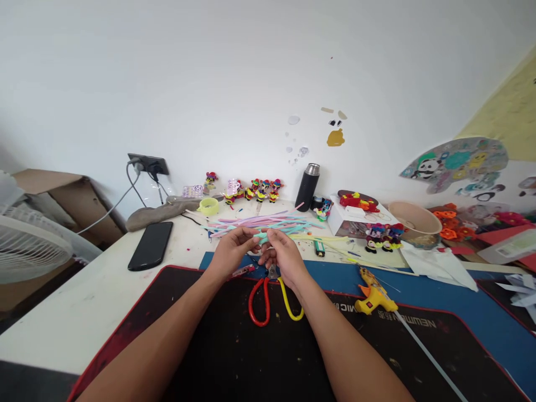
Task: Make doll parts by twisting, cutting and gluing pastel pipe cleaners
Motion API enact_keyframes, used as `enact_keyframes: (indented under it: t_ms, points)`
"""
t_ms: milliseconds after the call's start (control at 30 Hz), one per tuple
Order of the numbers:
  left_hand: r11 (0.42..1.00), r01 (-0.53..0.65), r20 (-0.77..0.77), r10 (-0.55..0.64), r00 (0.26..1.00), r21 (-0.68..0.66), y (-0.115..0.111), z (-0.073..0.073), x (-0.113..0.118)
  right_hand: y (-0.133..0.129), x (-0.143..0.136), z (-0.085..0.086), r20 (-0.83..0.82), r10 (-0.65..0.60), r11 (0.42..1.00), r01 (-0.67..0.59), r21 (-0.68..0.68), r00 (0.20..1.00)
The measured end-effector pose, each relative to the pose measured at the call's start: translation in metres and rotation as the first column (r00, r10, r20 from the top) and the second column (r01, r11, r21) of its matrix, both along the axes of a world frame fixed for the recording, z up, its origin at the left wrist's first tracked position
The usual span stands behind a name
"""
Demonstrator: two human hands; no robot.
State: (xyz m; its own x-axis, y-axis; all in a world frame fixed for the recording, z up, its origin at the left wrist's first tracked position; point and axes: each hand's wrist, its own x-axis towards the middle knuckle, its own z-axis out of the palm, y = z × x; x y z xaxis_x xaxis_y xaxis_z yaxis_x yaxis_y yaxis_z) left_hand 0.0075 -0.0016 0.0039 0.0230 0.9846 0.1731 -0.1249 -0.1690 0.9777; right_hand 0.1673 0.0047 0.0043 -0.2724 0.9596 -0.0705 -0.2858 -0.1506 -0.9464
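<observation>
One small mint-green, soft-looking piece [262,237], pinched by the fingers [250,244] of left hand [234,249] and right hand [288,257] — may kink if twisted unevenly.

Person's left hand [237,249] and right hand [288,255] meet above the mat [234,352], fingertips pinching a mint piece [262,237]. Scissors [273,272] beneath, handles red and yellow. Pastel stems [230,225] heaped beyond. Glue gun [376,297] on the mat's right; phone [151,245] left, on the table [96,301]. Black flask [307,188] upright by the wall [201,84], dolls [262,191] left of it.
</observation>
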Motion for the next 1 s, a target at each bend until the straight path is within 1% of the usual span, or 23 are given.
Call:
enact_keyframes:
  t_ms: [167, 333, 433, 633, 867, 1000]
  points:
    - [1.000, 0.013, 0.013, -0.013, 1.000, -0.003, -0.0021, 0.0011, 0.0020, 0.0014, 0.0011, -0.0034, 0.007, -0.010, 1.000, 0.010, -0.005, 1.000]
    - [0.997, 0.073, 0.090, -0.073, 0.993, 0.000, -0.0015, 0.0001, 0.0029, 0.0031, 0.0022, -0.0029, -0.060, -0.021, 1.000, 0.020, -0.018, 0.998]
    - [0.996, 0.094, 0.107, -0.095, 0.990, 0.012, -0.0011, -0.0014, 0.0030, 0.0040, 0.0028, -0.0024, -0.089, -0.024, 0.999, 0.021, -0.040, 0.996]
    - [0.996, 0.083, 0.060, -0.084, 0.995, 0.023, -0.0018, -0.0013, 0.0025, 0.0045, 0.0035, -0.0030, -0.086, -0.014, 0.998, 0.009, -0.058, 0.996]
    - [0.991, 0.106, 0.006, -0.107, 0.994, 0.076, -0.0021, -0.0023, 0.0034, 0.0047, 0.0044, -0.0056, -0.075, -0.014, 0.998, 0.010, -0.055, 0.997]
    - [0.994, 0.090, -0.002, -0.090, 0.996, 0.064, -0.0011, -0.0035, 0.0041, 0.0029, 0.0035, -0.0047, -0.053, -0.011, 0.999, 0.008, -0.053, 0.999]
